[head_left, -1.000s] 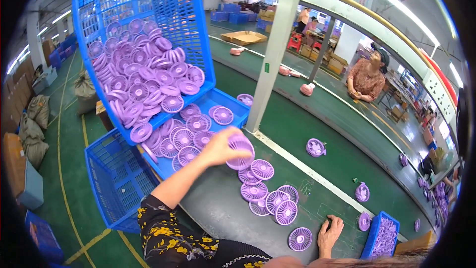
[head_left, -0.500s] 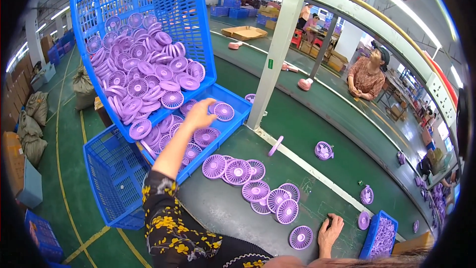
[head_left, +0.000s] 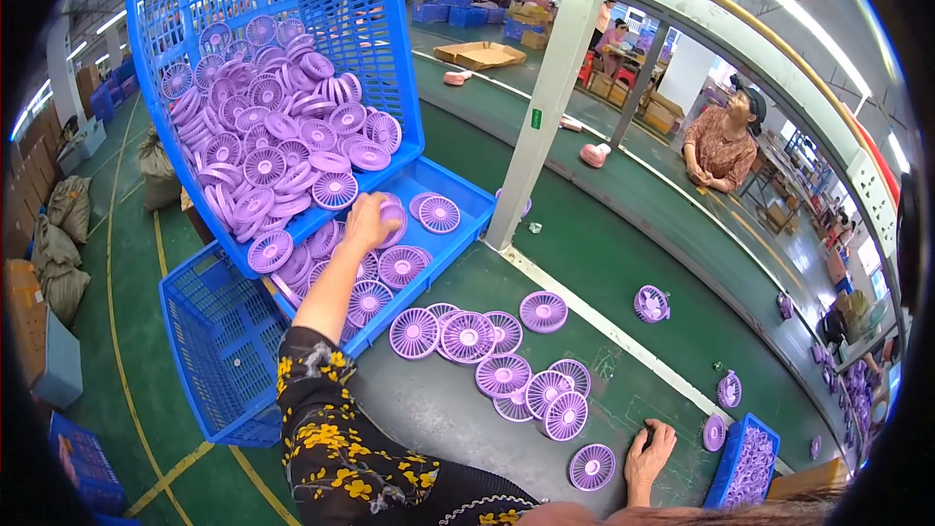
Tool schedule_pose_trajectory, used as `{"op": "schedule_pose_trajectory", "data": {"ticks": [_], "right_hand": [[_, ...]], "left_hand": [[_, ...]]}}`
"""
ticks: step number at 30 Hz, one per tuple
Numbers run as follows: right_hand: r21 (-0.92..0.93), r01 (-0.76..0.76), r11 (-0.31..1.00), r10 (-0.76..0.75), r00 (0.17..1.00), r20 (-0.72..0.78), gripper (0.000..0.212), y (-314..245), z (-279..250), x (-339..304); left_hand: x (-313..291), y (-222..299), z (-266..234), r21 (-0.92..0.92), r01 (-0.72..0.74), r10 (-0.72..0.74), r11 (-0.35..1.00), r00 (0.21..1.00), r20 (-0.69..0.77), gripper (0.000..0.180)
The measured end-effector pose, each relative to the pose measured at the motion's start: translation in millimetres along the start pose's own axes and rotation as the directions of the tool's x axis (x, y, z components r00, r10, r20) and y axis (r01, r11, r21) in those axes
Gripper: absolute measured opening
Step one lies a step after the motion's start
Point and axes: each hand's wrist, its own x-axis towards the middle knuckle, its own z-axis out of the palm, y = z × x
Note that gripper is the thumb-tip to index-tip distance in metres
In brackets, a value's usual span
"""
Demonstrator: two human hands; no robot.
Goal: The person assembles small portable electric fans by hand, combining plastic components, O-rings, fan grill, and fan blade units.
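My left hand (head_left: 366, 226) reaches over a shallow blue tray (head_left: 466, 203) and grips a purple round fan grille (head_left: 393, 221) by its edge. More purple grilles lie in the tray, below and beside that hand. On the dark worktable, several grilles (head_left: 468, 337) lie in an overlapping row, and a single grille (head_left: 543, 312) lies flat just beyond them. My right hand (head_left: 651, 455) rests on the table with its fingers loosely bent and nothing in it. Nearest to it is a lone grille (head_left: 591, 467).
A tilted blue crate (head_left: 407, 88) full of purple grilles leans above the tray; another blue crate (head_left: 216, 351) stands below. A white post (head_left: 545, 107) rises beside the green conveyor (head_left: 584, 234). A small blue bin (head_left: 726, 463) holds purple parts. A person (head_left: 721, 146) sits across.
My left hand has shifted left within the tray and now holds a grille. The grille seen tilted on edge near the post now lies flat on the table. Purple parts on the conveyor have moved right.
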Motion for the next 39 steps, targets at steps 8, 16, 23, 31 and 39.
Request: {"op": "schedule_pose_trajectory", "data": {"ticks": [8, 16, 23, 31, 39], "right_hand": [[0.002, 0.017, 1.0, -0.017, 1.0, -0.004, 0.019, -0.8, -0.4, 0.2], [0.008, 0.012, 1.0, -0.012, 1.0, -0.013, 0.02, 2.2, -0.7, -3.1], [-0.025, -0.014, 1.0, 0.013, 1.0, -0.016, 0.02, -1.4, -3.0, -0.7], [-0.018, -0.008, 1.0, 0.008, 1.0, -0.004, 0.021, 0.7, -1.6, 4.6], [-0.017, -0.011, 1.0, 0.011, 1.0, 0.006, 0.021, -0.5, -2.2, -1.0]], "left_hand": [[-16.9, 6.0, -14.0, -0.275, -0.015, 0.155, 0.961, 0.855, 0.496, 0.081], [-10.5, 6.7, -29.9, -0.027, 0.027, -0.001, 0.999, 0.72, 0.694, 0.105], [-55.1, 37.8, -42.6, -0.311, -0.148, 0.29, 0.939, 0.825, 0.485, 0.07], [-138.6, 113.4, -42.8, -0.054, -0.599, 0.526, 0.799, 0.74, -0.419, 0.045], [-294.1, 105.7, 37.9, -0.057, -0.874, 0.876, 0.482, 0.483, 0.01, 0.049]]}}
